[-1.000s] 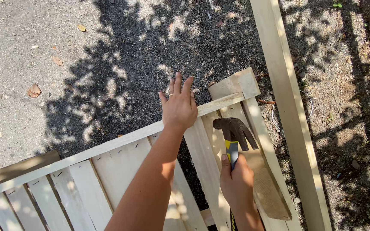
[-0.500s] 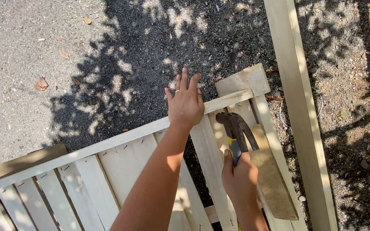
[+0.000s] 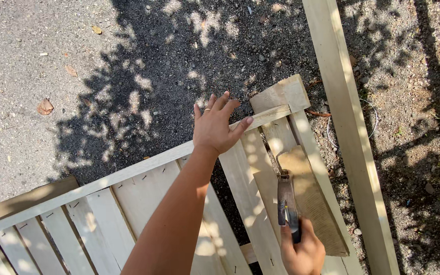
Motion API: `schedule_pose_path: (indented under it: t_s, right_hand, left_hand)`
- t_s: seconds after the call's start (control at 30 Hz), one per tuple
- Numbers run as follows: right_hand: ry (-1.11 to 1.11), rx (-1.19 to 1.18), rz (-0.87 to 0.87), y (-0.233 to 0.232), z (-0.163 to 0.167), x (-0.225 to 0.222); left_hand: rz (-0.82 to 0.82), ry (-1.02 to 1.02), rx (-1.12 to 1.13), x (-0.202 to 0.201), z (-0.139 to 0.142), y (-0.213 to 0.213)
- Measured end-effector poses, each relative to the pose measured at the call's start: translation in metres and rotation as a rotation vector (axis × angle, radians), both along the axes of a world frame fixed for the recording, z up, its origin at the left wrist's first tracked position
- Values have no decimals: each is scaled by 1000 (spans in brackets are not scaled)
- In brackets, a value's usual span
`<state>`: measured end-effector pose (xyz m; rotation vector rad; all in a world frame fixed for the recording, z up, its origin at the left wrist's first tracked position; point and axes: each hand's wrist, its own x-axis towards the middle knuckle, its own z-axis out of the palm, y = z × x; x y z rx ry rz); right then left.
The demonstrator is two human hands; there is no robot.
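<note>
Gravel underfoot; hammer point(image 3: 287, 203) now lower against pallet point(image 3: 128, 203).

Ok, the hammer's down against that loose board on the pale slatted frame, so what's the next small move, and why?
Probably lever the steel claw hammer sideways to pry. Its head sits at the edge of the short rough-sawn board, gripped by the right hand, while the left hand presses flat on the pale wooden top rail, bracing the frame.

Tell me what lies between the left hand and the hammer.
In the head view, between the left hand on the top rail and the hammer lie pale slats with a dark gap showing ground.
</note>
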<state>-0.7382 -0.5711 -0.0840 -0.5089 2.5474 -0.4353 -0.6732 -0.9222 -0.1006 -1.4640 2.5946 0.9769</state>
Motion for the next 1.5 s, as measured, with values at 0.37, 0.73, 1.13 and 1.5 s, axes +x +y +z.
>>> schedule_pose_path:
  t_s: [0.37,0.73,1.13,1.5]
  right_hand:
    - [204,-232,152,21,-21,37]
    - [154,-388,-21,114,-23,35]
    - [-249,-782,-711,189,21,-11]
    - [-590,-1114,-1074,189,54,16]
  left_hand:
    - [-186,-113,-79,1,4,-1]
    - [-22,26,-99,10,-14,-9]
    - [-777,339,-115,-69,5,184]
    - [-1187,122,-497,-72,-9,240]
